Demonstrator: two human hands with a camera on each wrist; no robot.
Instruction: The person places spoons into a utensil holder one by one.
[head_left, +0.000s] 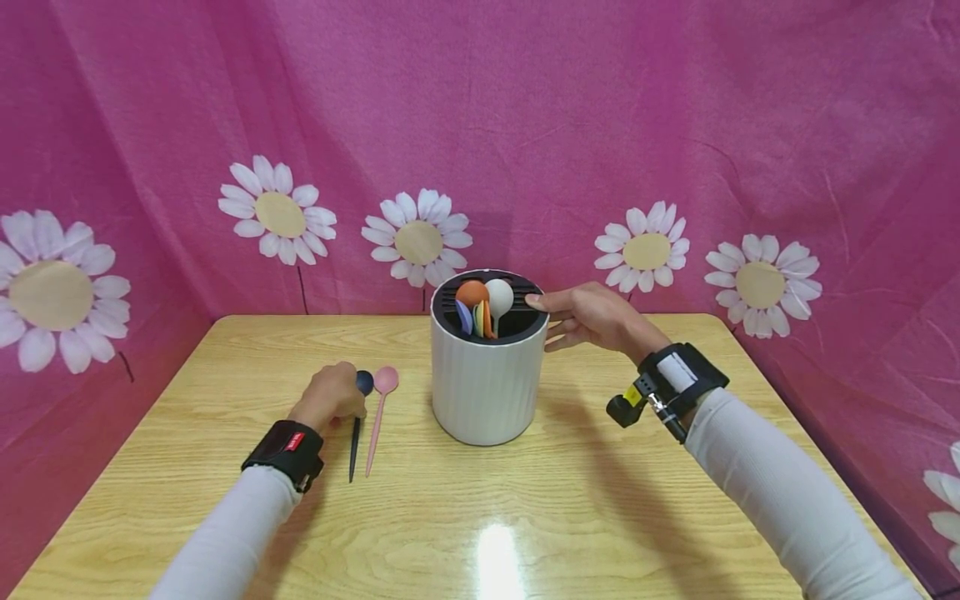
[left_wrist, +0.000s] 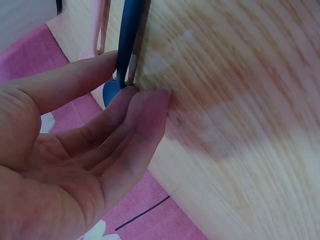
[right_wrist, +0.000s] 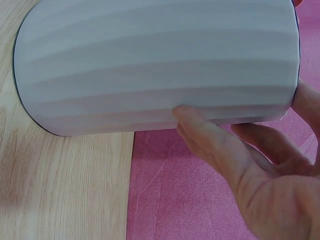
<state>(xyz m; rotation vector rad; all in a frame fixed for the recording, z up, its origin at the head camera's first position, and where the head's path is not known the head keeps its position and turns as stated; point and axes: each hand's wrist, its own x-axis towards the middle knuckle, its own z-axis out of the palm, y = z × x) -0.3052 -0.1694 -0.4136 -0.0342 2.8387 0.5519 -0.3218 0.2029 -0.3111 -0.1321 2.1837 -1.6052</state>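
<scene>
A dark blue spoon point(head_left: 355, 442) lies on the table at the left. My left hand point(head_left: 331, 395) is over its upper handle; in the left wrist view the thumb and fingertips are on either side of the handle point(left_wrist: 128, 35), pinching it close to the bowl. My right hand point(head_left: 592, 318) grips the right side of a white ribbed utensil holder point(head_left: 486, 383), thumb on the black rim and fingers against the outer wall point(right_wrist: 165, 75). Inside the holder stand an orange spoon point(head_left: 472, 292), a white spoon point(head_left: 500, 297) and several coloured utensils seen edge-on.
A pink spoon point(head_left: 377, 421) lies just right of the dark blue one, between it and the holder. The wooden table point(head_left: 600, 517) ends at a pink flowered cloth point(head_left: 525, 125) hanging behind and along both sides.
</scene>
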